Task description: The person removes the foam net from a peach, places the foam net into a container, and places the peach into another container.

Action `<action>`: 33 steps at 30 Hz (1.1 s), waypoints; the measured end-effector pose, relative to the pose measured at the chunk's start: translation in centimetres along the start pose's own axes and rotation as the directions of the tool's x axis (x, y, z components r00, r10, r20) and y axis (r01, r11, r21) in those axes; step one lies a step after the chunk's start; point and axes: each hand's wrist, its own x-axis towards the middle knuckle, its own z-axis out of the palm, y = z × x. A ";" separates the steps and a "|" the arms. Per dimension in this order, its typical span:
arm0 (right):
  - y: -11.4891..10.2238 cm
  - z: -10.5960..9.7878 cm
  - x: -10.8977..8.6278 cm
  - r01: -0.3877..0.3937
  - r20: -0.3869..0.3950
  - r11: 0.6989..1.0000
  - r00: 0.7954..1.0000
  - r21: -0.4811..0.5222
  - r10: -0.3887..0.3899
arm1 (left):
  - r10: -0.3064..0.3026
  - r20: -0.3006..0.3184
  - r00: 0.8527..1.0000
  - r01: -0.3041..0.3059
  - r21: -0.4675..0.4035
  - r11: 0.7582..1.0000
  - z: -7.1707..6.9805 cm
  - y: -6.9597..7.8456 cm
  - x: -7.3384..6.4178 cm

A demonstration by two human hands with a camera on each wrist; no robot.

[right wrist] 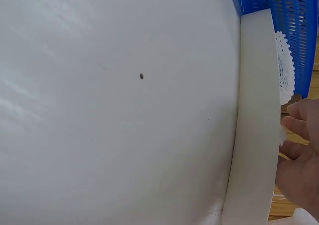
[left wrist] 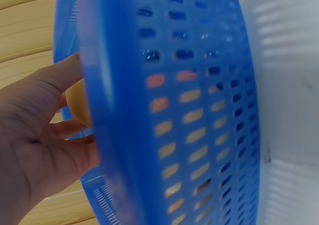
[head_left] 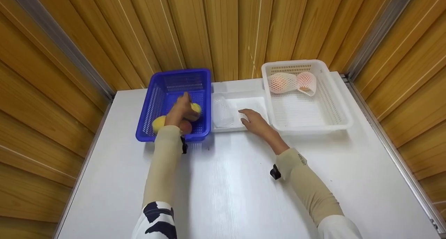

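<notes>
My left hand (head_left: pixel 179 112) reaches down into the blue basket (head_left: pixel 146 130). In the left wrist view its fingers and thumb curl round a round yellow fruit (left wrist: pixel 76 103), partly hidden by the basket's rim. A second yellow fruit (head_left: pixel 158 124) and a reddish fruit (head_left: pixel 186 126) lie beside the hand. My right hand (head_left: pixel 257 123) hovers over the shallow white tray (head_left: pixel 230 129), thumb and fingers apart. A small white piece (right wrist: pixel 282 135) shows at its fingertips in the right wrist view. White foam netting (head_left: pixel 222 113) lies in the tray's left part.
On the right stands a white basket (head_left: pixel 306 113) with two fruits in foam nets (head_left: pixel 278 83) at its back. All three containers stand side by side on the white table (head_left: pixel 223 183). Wood-patterned walls (head_left: pixel 230 30) close off the back and sides.
</notes>
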 end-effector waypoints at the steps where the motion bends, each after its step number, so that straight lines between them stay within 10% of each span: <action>1: 0.0 -0.1 -0.2 0.011 -0.020 1.000 1.000 0.002 -0.011 | -0.018 0.023 1.000 0.018 0.001 1.000 0.1 0.0 0.1; 12: -0.9 -1.0 -1.4 0.116 -0.269 0.991 0.958 0.060 -0.096 | -0.098 0.180 0.979 0.095 0.020 0.995 -0.2 0.8 -0.7; 25: -1.9 -0.9 -2.8 0.192 -0.274 0.980 0.946 0.051 -0.171 | 0.051 -0.063 0.997 -0.045 0.094 0.995 0.9 2.6 -2.0; 33: -2.8 -2.5 -3.9 0.264 -0.266 0.964 0.928 -0.022 -0.260 | 0.269 -0.242 0.932 -0.262 0.060 0.963 1.5 4.2 -6.0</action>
